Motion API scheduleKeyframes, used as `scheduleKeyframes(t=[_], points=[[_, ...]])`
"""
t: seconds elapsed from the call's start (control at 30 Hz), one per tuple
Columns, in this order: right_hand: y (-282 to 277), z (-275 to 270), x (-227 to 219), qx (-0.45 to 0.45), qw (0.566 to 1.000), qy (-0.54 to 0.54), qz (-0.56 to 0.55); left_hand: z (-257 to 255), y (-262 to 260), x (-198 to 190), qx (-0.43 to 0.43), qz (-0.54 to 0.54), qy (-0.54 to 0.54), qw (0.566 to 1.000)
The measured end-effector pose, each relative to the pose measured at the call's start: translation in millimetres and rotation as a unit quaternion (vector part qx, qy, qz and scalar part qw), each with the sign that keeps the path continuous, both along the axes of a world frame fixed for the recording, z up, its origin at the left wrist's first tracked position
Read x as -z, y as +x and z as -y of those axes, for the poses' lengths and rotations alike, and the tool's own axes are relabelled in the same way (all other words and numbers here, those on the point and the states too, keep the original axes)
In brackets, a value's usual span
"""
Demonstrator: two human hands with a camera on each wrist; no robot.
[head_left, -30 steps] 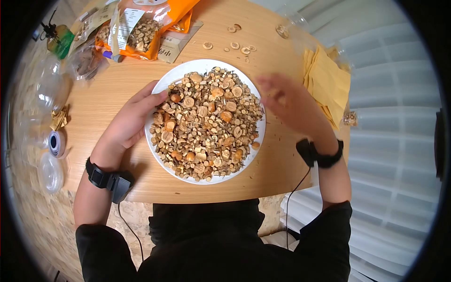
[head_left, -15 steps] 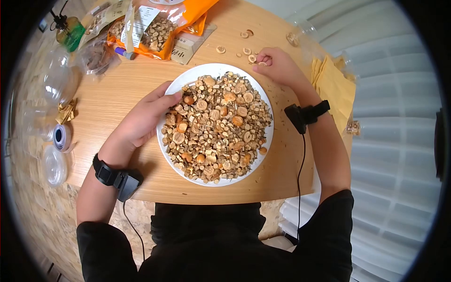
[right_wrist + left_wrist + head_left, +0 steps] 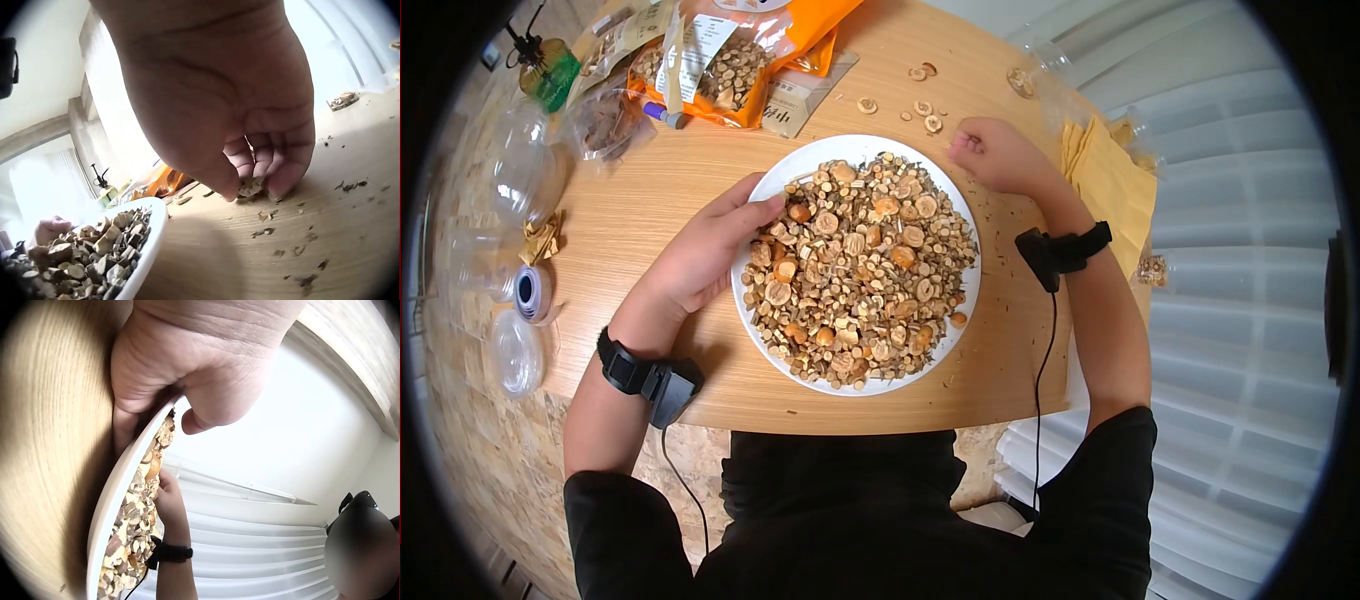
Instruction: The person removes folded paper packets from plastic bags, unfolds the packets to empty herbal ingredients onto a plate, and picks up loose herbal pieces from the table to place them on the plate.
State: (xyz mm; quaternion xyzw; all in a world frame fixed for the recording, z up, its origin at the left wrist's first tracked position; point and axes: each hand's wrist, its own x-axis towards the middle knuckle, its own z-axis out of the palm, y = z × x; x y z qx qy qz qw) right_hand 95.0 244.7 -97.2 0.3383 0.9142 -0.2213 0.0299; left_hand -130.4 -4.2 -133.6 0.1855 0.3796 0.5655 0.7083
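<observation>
A white plate [image 3: 840, 146] heaped with chopped dried herbs and larger round dried slices [image 3: 903, 257] sits on the wooden table. My left hand [image 3: 715, 245] grips its left rim, thumb over the edge and fingers underneath, as the left wrist view shows. Beyond the plate's upper right, my right hand [image 3: 1003, 157] is low over the table with its fingers curled. In the right wrist view its thumb and fingertips pinch a small pale dried slice [image 3: 251, 187], partly hidden by them. Just left of that hand lie several loose round slices [image 3: 933, 124].
Orange-edged bags of herbs [image 3: 735, 75] lie at the back left. Clear plastic containers [image 3: 525, 180], a tape roll [image 3: 533, 293] and a green spray bottle [image 3: 548, 78] line the left side. Yellow cloths [image 3: 1112, 190] lie at the right edge. Crumbs [image 3: 306, 281] dot the table near my right hand.
My right hand has moved from the plate's right side to the loose slices beyond it, and a slice there is now between its fingers. My left hand keeps its hold on the plate.
</observation>
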Motion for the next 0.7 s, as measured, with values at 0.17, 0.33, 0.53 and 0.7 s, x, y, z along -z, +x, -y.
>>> scheduleKeyframes(t=[0.17,0.33,0.53,0.7], points=[[3,23,-39,-0.056,0.962,-0.264,-0.042,1,0,0,-0.003,0.003,-0.004,1.0],[-6,16,-36,0.001,0.964,-0.25,-0.095,0,4,-2,-0.014,-0.01,-0.006,1.0],[-16,-19,9,0.037,0.992,-0.002,-0.121,0,-1,0,0.003,-0.004,-0.007,1.0],[-27,-20,12,-0.042,0.998,0.012,-0.048,0,-1,0,0.004,-0.013,-0.008,1.0]])
